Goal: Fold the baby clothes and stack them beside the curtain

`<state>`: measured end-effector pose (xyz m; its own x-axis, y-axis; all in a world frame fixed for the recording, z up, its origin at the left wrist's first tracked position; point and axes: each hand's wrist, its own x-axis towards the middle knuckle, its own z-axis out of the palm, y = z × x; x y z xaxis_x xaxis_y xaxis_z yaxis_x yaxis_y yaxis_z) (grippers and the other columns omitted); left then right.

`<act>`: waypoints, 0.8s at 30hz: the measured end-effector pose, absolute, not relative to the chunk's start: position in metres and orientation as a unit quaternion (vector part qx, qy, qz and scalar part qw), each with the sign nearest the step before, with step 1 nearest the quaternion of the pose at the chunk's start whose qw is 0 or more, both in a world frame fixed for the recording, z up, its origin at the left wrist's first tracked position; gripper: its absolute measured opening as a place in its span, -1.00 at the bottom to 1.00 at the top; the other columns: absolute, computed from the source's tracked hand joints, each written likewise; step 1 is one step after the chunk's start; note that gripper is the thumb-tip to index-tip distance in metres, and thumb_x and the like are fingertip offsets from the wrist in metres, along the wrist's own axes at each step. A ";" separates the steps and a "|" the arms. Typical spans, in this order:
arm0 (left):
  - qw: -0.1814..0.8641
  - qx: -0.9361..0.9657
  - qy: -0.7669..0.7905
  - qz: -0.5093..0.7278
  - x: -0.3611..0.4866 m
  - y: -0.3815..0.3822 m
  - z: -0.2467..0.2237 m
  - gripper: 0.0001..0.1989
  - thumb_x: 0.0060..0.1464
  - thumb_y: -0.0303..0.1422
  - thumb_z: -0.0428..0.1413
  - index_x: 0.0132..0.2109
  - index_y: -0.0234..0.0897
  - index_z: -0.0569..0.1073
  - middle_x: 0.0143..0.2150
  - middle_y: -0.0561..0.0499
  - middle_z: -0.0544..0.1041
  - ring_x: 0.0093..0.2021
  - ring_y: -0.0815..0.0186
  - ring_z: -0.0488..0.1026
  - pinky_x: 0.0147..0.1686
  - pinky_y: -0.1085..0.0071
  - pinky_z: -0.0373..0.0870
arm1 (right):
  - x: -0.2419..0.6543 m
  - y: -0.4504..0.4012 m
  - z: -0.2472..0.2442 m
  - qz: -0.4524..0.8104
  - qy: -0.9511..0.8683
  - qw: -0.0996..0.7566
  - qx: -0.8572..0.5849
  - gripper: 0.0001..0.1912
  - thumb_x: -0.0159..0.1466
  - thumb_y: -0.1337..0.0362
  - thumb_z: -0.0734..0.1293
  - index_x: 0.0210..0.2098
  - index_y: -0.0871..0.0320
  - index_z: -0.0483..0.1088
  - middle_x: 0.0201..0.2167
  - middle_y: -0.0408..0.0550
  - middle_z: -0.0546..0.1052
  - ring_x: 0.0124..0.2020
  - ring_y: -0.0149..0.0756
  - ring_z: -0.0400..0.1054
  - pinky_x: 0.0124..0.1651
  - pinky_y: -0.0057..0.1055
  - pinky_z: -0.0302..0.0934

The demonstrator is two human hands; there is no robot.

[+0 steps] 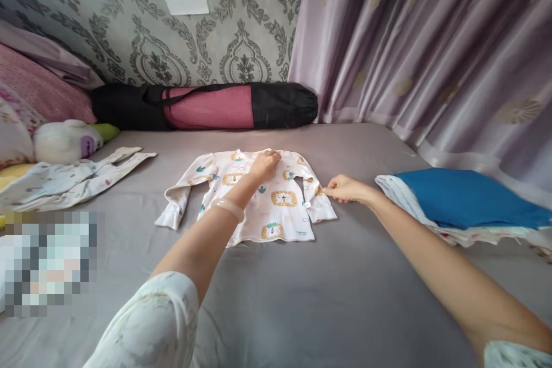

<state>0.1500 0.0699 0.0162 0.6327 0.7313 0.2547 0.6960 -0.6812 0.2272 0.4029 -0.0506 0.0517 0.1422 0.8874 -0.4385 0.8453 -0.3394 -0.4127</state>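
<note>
A white long-sleeved child's shirt [282, 215] with yellow lion faces and green leaves lies spread on the bed, its neckline away from me. My left hand [266, 165], reached across the shirt, has its fingers bunched on the fabric near the neckline and right shoulder; the fingertips are partly hidden. At the shirt's right side, my right hand [344, 188] pinches the outer edge of the sleeve between thumb and fingers. The left sleeve lies bent down toward me, untouched. A pale bangle circles my left forearm.
On the grey bedsheet [345, 299], a stack of folded clothes topped with a blue cloth [470, 198] sits at right. Pale printed trousers [81, 178] and a white plush toy [66, 141] lie at left. A black and pink rolled bag [207, 106] lies along the wall beside purple curtains [414, 40].
</note>
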 end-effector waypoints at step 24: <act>0.106 0.881 0.427 0.173 0.179 0.056 -0.003 -0.57 0.33 -0.29 -0.21 0.24 -0.24 0.31 0.33 -0.09 0.28 0.35 0.21 0.14 0.34 0.14 -0.02 | 0.466 -0.020 0.057 0.180 -0.511 0.173 -0.823 -0.72 0.07 0.10 0.43 -0.36 0.20 0.50 -0.49 -0.07 0.54 -0.48 -0.33 0.39 -0.49 -0.51 0.15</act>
<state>0.1793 0.0561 -0.0028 0.5757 0.7891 0.2143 0.7155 -0.6130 0.3350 0.4656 -0.0198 0.0572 0.4136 0.9026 -0.1196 0.7782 -0.4186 -0.4682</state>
